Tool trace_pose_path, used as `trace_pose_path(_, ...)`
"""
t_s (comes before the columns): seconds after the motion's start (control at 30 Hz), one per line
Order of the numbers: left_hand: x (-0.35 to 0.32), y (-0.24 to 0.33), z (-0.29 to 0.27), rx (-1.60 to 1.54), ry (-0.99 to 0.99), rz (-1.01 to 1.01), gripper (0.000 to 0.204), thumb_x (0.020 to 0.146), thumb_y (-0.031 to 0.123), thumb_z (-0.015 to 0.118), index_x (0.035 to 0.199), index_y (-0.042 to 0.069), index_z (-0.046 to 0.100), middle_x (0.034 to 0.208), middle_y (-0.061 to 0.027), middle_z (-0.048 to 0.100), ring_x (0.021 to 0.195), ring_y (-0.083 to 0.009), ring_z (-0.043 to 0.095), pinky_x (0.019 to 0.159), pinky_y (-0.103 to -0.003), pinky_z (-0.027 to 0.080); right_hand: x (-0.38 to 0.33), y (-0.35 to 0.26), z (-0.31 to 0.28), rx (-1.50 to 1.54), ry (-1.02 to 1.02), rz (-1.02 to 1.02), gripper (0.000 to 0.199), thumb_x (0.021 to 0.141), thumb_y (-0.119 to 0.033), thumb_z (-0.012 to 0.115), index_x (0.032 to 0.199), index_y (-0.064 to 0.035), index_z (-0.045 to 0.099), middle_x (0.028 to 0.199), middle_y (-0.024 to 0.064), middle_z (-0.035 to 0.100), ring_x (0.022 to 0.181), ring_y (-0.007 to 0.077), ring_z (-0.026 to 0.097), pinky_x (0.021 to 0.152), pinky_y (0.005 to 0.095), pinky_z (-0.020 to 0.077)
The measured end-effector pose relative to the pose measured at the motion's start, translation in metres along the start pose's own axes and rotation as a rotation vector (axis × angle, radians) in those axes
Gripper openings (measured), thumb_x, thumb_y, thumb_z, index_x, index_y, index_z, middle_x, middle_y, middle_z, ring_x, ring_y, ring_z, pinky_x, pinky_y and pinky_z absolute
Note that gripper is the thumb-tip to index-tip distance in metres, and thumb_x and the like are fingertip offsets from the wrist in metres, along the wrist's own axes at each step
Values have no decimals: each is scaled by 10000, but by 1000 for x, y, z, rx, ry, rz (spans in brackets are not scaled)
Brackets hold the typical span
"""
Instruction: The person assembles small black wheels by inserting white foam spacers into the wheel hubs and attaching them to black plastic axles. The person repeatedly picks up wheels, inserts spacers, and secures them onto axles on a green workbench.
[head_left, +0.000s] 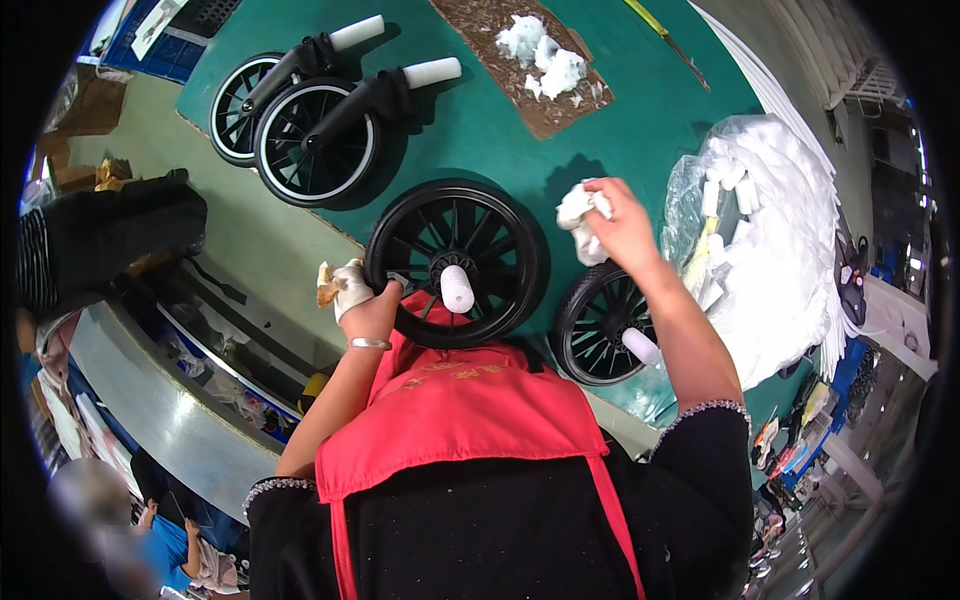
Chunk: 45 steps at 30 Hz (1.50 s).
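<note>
Spreading around and beyond the large black spoked wheel [446, 264] is a green tabletop [650, 130]; left of the wheel lie pale floor [255, 220] and a curved-looking metal counter [165, 400]. Farther down on that side, a co-worker's blue sleeve [168, 548] shows at the rim of the view.

Right of the wheel, a clear plastic bag [685, 185] and white plastic sheeting [790, 250] bulge over the table, with short white foam tubes [711, 198] in the bag's mouth. Far beyond the wheel to the left stands a blue crate [172, 55], its contents unclear. Directly beyond the wheel, brown cardboard [510, 70] bears white fluff [556, 70].

The wheel tilts in front of the red apron [460, 410], a foam sleeve [457, 289] on its hub. At its left side the left hand [368, 308] grips the tyre, fingers covered in white. Right of it, the right hand [622, 222] pinches a crumpled white wad [582, 215], cloth or glove I cannot tell, above a smaller spoked wheel [590, 325].
</note>
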<state>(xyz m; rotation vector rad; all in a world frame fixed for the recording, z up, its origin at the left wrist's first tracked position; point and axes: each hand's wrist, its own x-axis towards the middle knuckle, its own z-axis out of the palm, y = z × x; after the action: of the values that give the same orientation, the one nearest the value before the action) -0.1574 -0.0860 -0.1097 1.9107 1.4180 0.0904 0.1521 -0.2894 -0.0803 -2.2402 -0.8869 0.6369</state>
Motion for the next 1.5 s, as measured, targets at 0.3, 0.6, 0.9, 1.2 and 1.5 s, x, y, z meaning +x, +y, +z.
trace_pose_path(0.3,-9,6,-38,-98,257,304,474,648,99,661,1108,44,559,871,-91,547,750,-255,545,706,-351,464,35,-123,90,258,-53,-375,353,874,-117,514,1212,-61,602,1223,143,599,1139,314,566,997,376,429)
trace_pose_path(0.6,-37,16,-53,-103,50,306,429,646,153,704,1053,79,591,1021,-131,605,972,-348,576,831,-424,459,26,-198,119,86,-304,-878,374,768,-133,667,1142,-120,642,1043,78,683,948,267,658,806,380,527)
trace_pose_path(0.9,-43,3,-53,-92,317,485,464,625,56,634,1086,24,596,890,-108,551,848,-276,523,771,-362,439,-25,-56,119,671,-70,171,354,1022,-270,374,1281,-66,503,1068,95,631,937,233,627,828,324,484)
trace_pose_path(1.2,5,81,-164,-499,-495,354,485,751,54,748,1182,-32,544,957,-38,616,851,-104,591,750,-233,486,7,-142,59,558,86,-311,285,997,-237,472,1211,-74,566,934,84,646,796,162,634,702,309,508)
trace_pose_path(1.5,-29,82,-115,-677,-412,262,436,636,110,782,1008,-38,609,826,-16,585,738,-98,548,709,-258,489,14,-208,37,33,68,-678,261,847,-232,668,1085,-133,629,901,95,654,813,341,645,656,420,517)
